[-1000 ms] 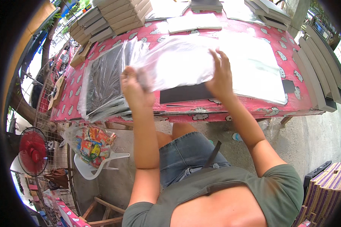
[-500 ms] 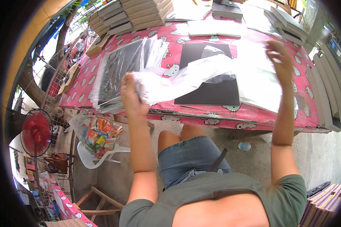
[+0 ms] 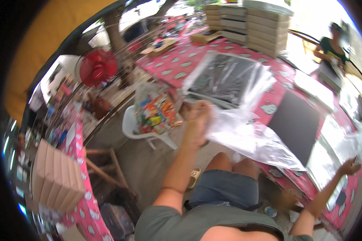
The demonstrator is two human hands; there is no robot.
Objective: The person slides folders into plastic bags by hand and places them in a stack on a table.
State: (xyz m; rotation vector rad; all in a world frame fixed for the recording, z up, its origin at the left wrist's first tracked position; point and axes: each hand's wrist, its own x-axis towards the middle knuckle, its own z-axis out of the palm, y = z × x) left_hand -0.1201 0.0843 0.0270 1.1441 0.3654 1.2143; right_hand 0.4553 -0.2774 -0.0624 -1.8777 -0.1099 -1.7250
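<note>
My left hand (image 3: 199, 122) is closed on a crumpled clear plastic sheet (image 3: 249, 138), which trails right past the table's front edge. Just beyond that hand lies a stack of dark sheets in clear plastic sleeves (image 3: 221, 76). A bare black board (image 3: 295, 124) rests on the table to its right. Far over on the right, my right hand (image 3: 350, 166) has its fingers curled at the lower end of another piece of clear plastic (image 3: 354, 141); blur softens the grip. White sheets (image 3: 326, 154) lie between the black board and this hand.
A pink patterned cloth covers the table (image 3: 165, 70). Stacked beige and grey boxes (image 3: 265, 30) stand at the back. One person (image 3: 334, 50) is at the far right. A white chair (image 3: 129, 124) holds a bag of colourful packets (image 3: 155, 112); a red fan (image 3: 97, 68) stands beyond.
My view has swung left. My left hand still holds the plastic, now drawn off the black board. My right hand has moved outward to the right, now at a piece of clear plastic.
</note>
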